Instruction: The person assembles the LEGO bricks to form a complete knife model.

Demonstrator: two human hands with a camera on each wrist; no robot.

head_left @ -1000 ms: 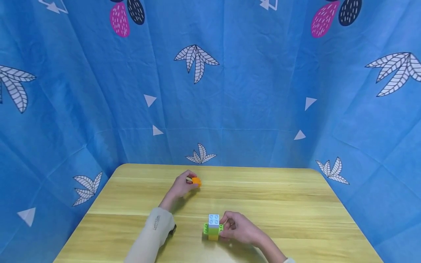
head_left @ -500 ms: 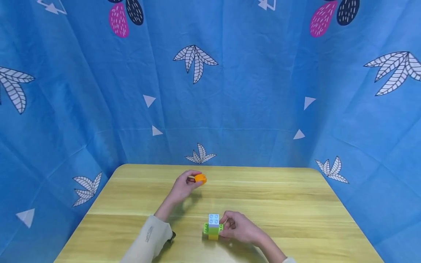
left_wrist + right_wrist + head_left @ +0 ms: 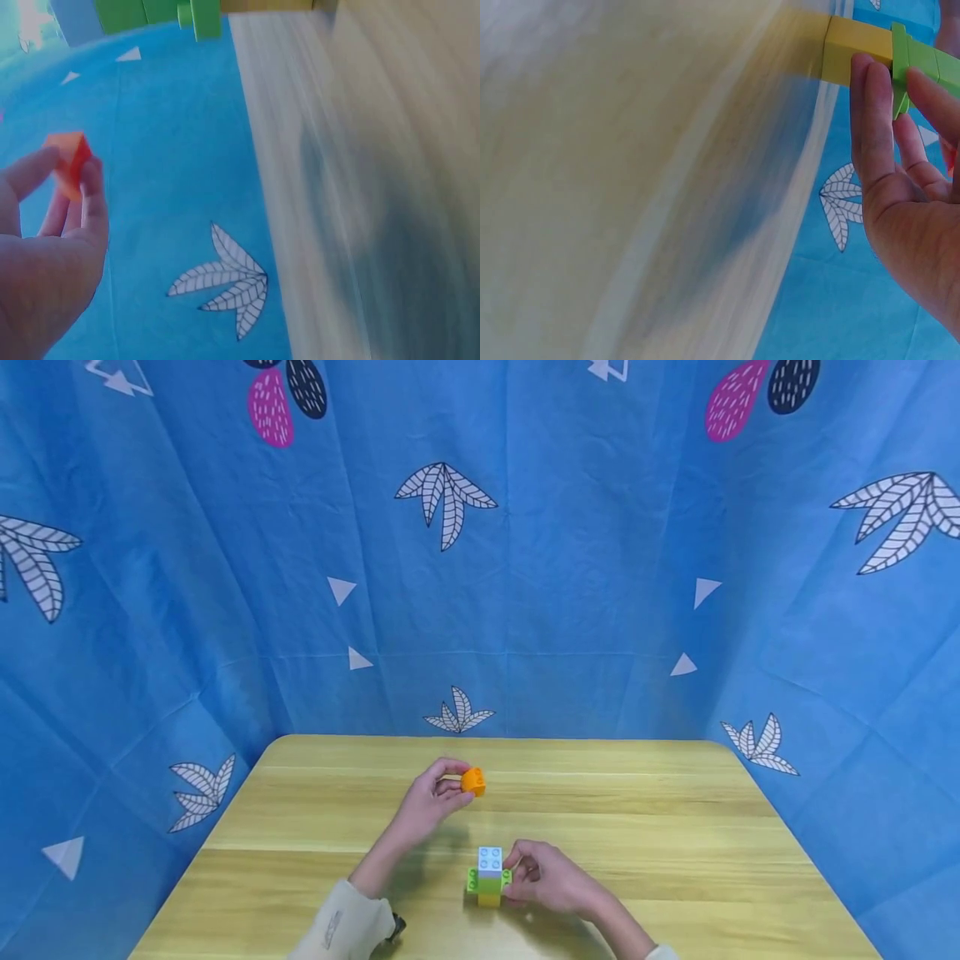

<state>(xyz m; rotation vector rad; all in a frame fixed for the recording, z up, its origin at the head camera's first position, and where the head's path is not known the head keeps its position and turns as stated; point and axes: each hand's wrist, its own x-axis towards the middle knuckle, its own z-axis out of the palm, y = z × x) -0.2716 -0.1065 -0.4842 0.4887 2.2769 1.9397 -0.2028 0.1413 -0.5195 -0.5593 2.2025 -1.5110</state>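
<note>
Above the table, my left hand [image 3: 423, 803] pinches a small orange toy brick [image 3: 473, 782] between thumb and fingers. Its slanted side shows in the left wrist view, where the orange brick [image 3: 69, 154] sits at the fingertips. A small tower of toy bricks [image 3: 489, 887] stands upright at the front middle: yellow at the bottom, a wider green plate, a green part, and a light blue studded brick on top. My right hand [image 3: 551, 881] holds the tower from its right side, fingers at the green plate [image 3: 900, 64] and the yellow brick [image 3: 855, 49].
The wooden table [image 3: 637, 810] reaches back to a blue patterned curtain [image 3: 585, 610], which also hangs along both sides. A dark item [image 3: 398, 927] shows at the left sleeve [image 3: 341, 922].
My left hand has lifted the orange brick and moved it a little to the right, turning it on the way. The right hand and the tower have stayed in place.
</note>
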